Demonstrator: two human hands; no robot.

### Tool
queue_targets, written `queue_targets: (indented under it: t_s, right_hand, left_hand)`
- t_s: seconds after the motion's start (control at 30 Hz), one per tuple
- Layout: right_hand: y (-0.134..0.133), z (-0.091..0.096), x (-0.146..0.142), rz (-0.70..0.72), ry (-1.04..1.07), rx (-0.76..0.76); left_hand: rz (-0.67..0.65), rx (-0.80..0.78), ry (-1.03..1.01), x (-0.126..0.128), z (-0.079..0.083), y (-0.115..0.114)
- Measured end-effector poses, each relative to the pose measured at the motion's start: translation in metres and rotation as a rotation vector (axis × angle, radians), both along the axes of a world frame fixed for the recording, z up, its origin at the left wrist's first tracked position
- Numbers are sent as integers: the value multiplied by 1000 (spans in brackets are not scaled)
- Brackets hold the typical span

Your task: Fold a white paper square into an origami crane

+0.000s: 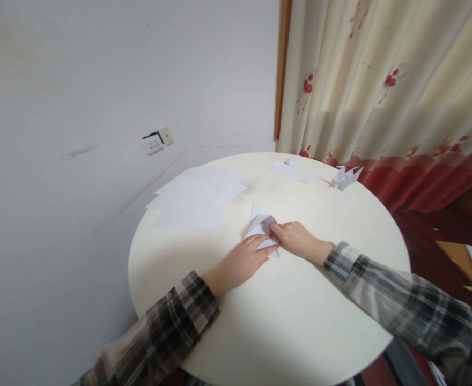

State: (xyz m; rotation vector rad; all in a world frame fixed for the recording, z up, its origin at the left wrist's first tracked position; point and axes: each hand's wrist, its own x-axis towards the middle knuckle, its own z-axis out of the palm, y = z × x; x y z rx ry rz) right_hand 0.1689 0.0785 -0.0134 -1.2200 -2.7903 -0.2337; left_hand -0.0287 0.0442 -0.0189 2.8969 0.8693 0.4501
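Note:
A partly folded sheet of white paper (259,224) lies on the round table before me, with one layer lifted into a curved flap. My right hand (296,238) pinches the flap's right edge between thumb and fingers. From the near side, my left hand (242,262) holds the lower part of the folded paper, its fingers lying across the layers. Pointed corners stick out past the fingers at the top and at the lower right. The fingertips partly hide the lower folds.
Loose white sheets (198,195) overlap at the table's (284,321) back left. At the back right stand a paper crane (345,178) and a small folded paper piece (290,161) by a flat sheet (294,172). A wall with a socket (152,145) borders the left; a curtain (381,96) hangs behind.

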Motion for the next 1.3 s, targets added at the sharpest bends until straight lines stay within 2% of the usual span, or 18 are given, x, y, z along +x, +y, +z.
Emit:
queue_targets:
  t_s: [0.17, 0.43, 0.87, 1.3]
  right_hand:
    - [1, -3, 0, -11, 10, 11]
    - [0, 0, 3, 17, -8, 82]
    - [-1, 4, 4, 36, 11, 45]
    - [0, 0, 3, 31, 5, 44]
  left_hand:
    - [40, 2, 5, -1, 2, 1]
    - [34, -1, 17, -2, -2, 6]
    - [24, -18, 6, 0, 0, 6]
    - [15, -37, -22, 0, 1, 6]
